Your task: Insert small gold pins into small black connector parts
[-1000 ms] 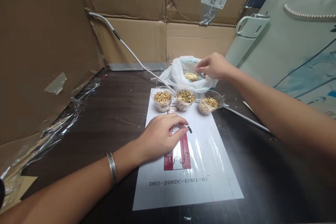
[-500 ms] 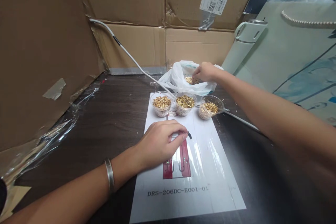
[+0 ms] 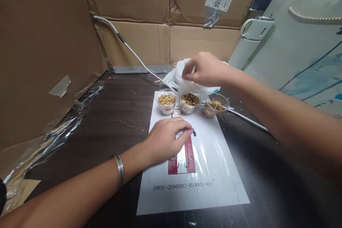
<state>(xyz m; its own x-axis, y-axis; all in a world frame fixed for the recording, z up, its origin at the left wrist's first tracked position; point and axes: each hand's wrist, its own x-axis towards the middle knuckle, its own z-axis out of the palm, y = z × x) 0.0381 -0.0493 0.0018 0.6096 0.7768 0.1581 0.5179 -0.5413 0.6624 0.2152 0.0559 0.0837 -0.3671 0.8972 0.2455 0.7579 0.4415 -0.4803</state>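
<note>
My left hand [image 3: 171,139] rests over the printed sheet [image 3: 221,185], thumb and forefinger pinched on a small black piece [image 3: 194,133] whose end sticks out past the fingertips. My right hand [image 3: 204,69] hovers in front of the white plastic bag [image 3: 171,77], its fingers closed together; whatever they hold is too small and blurred to make out. Below it stand three clear cups of small gold-coloured metal pins: a left cup [image 3: 167,108], a middle cup [image 3: 189,108] and a right cup [image 3: 212,111] that leans outward. The bag's contents are mostly hidden behind my right hand.
Cardboard walls [image 3: 128,42] close in the back and left of the dark table [image 3: 117,107]. A white cable [image 3: 140,65] runs behind the cups. A pale green bottle [image 3: 248,42] and a large paper bag [image 3: 288,53] stand at the right.
My right hand has come out of the plastic bag and moved left and toward me, above the cups. My left hand keeps its pinch on the black piece. The view has shifted slightly.
</note>
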